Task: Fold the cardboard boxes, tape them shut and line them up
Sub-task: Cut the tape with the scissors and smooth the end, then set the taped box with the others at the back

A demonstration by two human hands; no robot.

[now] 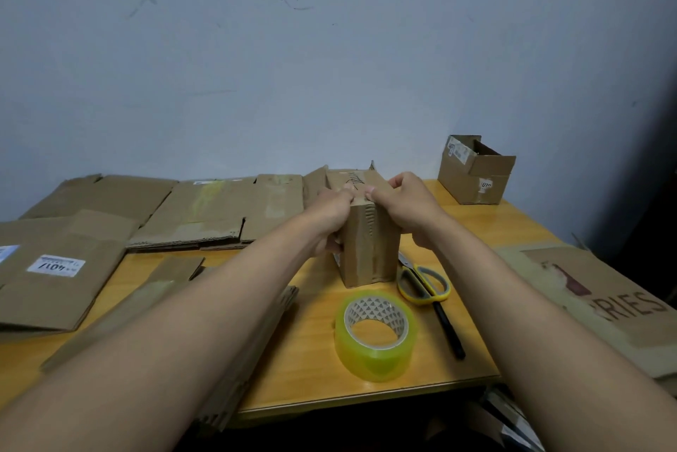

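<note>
A small brown cardboard box [370, 250] stands upright on the wooden table [315, 360] in the middle of the view. My left hand [331, 217] grips its left side, thumb on the top flap. My right hand [406, 209] holds the right side with its thumb pressing the same flap down. A roll of clear yellowish tape [375, 334] lies flat in front of the box. Yellow-handled scissors [425, 283] lie just right of it. Another folded box [474, 171] with open top flaps stands at the back right corner.
Several flattened cardboard boxes cover the table's left half [216, 209], one bearing a white label [56, 264]. A large printed flat sheet [600, 297] lies at the right edge. A black pen [448, 330] lies right of the tape. A wall stands behind.
</note>
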